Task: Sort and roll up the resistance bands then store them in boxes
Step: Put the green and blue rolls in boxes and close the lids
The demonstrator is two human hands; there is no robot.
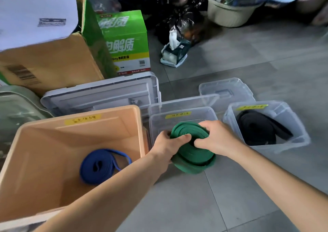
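Green band [193, 153]: rolled into a flat coil and held in the air at the near rim of the middle clear box [159, 123]. Part of it is over the box mouth and part hangs out over the floor [230, 187]. Cannot tell whether the coil touches the rim.

Left hand [166, 144]: clamped on the coil's left edge, thumb across the top. Right hand [215, 139]: fingers curled over the upper right of the coil, gripping it.

Blue band [99, 166] lies coiled in the peach box [53, 143]. Black band [257, 127] lies coiled in the right clear box [292, 139]. Each box carries a yellow label, and the middle one [178, 115] is too blurred to read.

Step in hand, as judged: seating the green coil in the middle box.

- Squeeze from both sides so the turns do not spring apart.
- The outermost loop along the lower edge looks slacker, so tuck it in before letting go.
- Carry the coil forward until all of it is inside the rim, then lower it flat to the bottom.
- Release one hand first and press lightly with the other, so any unwinding is caught.
- The clear box looks light and may slide if the coil drags on its wall.
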